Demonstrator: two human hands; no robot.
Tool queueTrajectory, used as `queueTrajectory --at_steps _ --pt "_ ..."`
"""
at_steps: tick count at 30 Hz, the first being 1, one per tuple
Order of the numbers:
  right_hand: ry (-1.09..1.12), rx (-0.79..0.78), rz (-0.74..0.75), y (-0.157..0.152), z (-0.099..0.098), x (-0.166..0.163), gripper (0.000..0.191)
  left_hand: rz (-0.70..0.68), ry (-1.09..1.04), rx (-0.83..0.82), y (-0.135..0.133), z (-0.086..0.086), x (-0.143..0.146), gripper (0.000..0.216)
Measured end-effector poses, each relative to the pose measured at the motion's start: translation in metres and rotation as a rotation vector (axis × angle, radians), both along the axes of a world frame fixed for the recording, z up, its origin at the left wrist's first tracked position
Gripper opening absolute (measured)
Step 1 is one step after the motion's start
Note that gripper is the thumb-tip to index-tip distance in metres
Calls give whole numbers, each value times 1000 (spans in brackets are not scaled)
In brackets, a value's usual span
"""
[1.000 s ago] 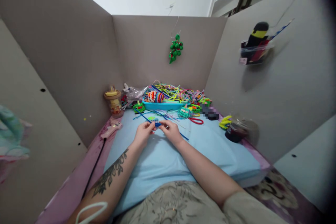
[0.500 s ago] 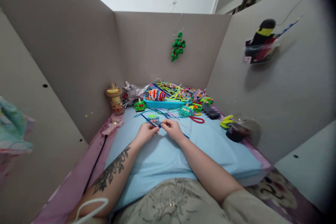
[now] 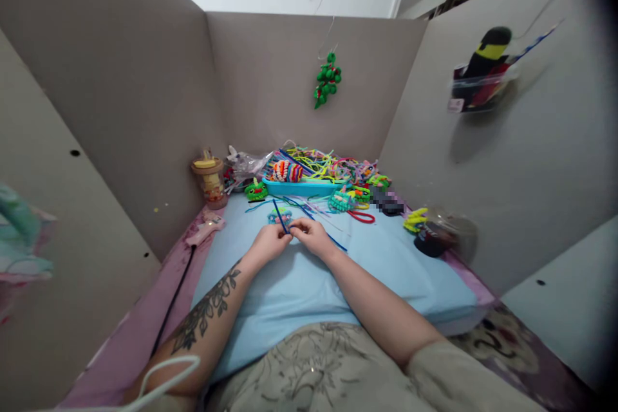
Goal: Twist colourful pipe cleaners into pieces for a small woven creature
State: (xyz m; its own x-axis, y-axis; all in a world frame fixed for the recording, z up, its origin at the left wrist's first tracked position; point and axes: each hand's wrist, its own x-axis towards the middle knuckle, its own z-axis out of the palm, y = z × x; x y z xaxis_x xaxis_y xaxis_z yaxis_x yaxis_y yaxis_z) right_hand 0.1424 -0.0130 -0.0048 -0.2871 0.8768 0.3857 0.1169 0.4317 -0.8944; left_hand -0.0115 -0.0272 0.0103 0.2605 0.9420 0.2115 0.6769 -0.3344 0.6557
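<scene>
Fingers (image 3: 285, 238) of the left hand (image 3: 270, 243) pinch a dark-blue stem (image 3: 279, 214) near its lower end, and the right hand (image 3: 311, 236) pinches it there too, the two sets of fingertips nearly meeting. The stem juts up from them, its free end leaning left, above the middle of the table (image 3: 386, 277). Just behind it lies a small blue and pink fuzzy piece (image 3: 273, 217), partly covered. Another dark-blue stem (image 3: 338, 244) runs out beside the right hand. Farther back, a green figure (image 3: 255, 190) sits at the left and a teal one (image 3: 340, 200) at the right, near a red loop (image 3: 362, 216). Behind these stands a blue tray (image 3: 309, 189) with a striped piece (image 3: 288, 171) and heaped coloured stems (image 3: 318, 165). Toward the left edge are a pink tool (image 3: 205, 230) and a lidded cup (image 3: 212, 188); toward the right, a dark cup (image 3: 431, 242).
</scene>
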Motion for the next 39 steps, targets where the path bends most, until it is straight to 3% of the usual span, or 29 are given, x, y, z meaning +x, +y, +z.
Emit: queueTrajectory --at_steps 5,9,16,23,33,39 --pt "18 -58 -82 5 -4 3 17 18 -171 91 4 -4 -2 17" --pt "77 -95 -93 5 -5 3 21 -7 -375 15 7 -6 0 12" --pt "132 -117 -83 4 -3 1 24 -13 -384 69 8 -10 3 18" --pt "227 -151 -76 7 -6 1 24 -34 -418 3 8 -12 4 14" --pt "277 -183 -41 5 -5 -2 25 16 -427 116 5 -14 7 16" --pt "297 -201 -19 6 -5 -1 24 26 -527 49 4 -9 7 17"
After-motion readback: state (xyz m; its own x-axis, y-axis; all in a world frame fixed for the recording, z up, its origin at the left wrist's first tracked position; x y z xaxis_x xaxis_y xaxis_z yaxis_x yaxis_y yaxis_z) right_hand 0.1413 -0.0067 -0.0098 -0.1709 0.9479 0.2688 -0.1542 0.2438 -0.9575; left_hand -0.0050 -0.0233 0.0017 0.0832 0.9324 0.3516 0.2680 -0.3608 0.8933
